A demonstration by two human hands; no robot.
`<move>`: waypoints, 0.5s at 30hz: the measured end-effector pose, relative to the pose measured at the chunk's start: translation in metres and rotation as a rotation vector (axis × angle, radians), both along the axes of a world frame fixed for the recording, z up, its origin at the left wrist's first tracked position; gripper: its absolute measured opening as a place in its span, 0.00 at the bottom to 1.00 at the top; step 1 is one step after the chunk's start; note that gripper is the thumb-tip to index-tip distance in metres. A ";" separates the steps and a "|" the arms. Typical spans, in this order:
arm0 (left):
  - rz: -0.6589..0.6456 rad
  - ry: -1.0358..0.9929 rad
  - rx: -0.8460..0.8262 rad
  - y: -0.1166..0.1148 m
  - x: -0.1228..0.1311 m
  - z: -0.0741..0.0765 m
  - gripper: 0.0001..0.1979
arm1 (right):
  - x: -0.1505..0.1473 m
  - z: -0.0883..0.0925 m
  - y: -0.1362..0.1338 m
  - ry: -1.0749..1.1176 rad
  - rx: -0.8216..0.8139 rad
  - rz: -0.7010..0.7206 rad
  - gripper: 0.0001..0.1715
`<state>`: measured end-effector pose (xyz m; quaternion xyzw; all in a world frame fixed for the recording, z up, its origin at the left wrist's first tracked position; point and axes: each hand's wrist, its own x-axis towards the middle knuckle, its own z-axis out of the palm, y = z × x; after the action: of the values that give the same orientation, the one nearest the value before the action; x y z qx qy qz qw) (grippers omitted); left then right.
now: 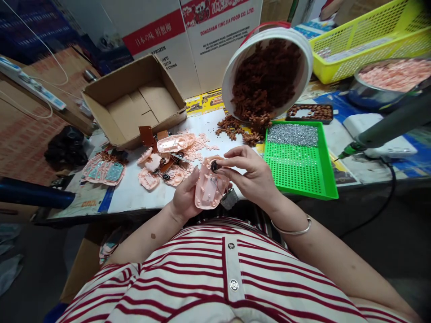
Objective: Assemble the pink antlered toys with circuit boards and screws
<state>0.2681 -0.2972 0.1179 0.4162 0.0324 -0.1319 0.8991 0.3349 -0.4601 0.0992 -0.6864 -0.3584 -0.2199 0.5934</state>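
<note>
A pink plastic shell point(207, 190) is tilted up near the table's front edge, its ribbed inside facing me. My left hand point(186, 196) grips it by the left side and from beneath. The thumb and forefinger of my right hand point(253, 176) pinch a small round black part point(214, 166) at the shell's upper end. Thin wires run inside the shell toward a dark grey block point(229, 198), which hangs at its lower right. More pink shells point(171, 143) with brown boards and black parts lie piled behind my left hand.
Behind stand an open cardboard box point(134, 107) and a tipped white bucket point(229, 85) of brown parts. A green tray point(299, 170) with metal screws lies right of my right hand. An electric screwdriver point(367, 137) reaches in from the right. Pink pieces fill a metal bowl point(377, 94).
</note>
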 end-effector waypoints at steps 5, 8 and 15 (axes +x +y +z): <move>-0.024 -0.023 -0.036 0.001 -0.001 -0.006 0.34 | -0.005 -0.002 0.001 -0.046 0.002 -0.043 0.08; 0.022 -0.040 -0.066 0.002 0.001 -0.008 0.35 | -0.015 0.005 -0.001 -0.143 0.020 -0.063 0.08; 0.007 -0.089 0.010 0.004 -0.002 -0.008 0.41 | -0.034 0.024 -0.002 -0.339 -0.117 0.008 0.07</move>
<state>0.2666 -0.2929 0.1097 0.4258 -0.0058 -0.1099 0.8981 0.3006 -0.4618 0.1236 -0.6716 -0.4680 -0.3088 0.4843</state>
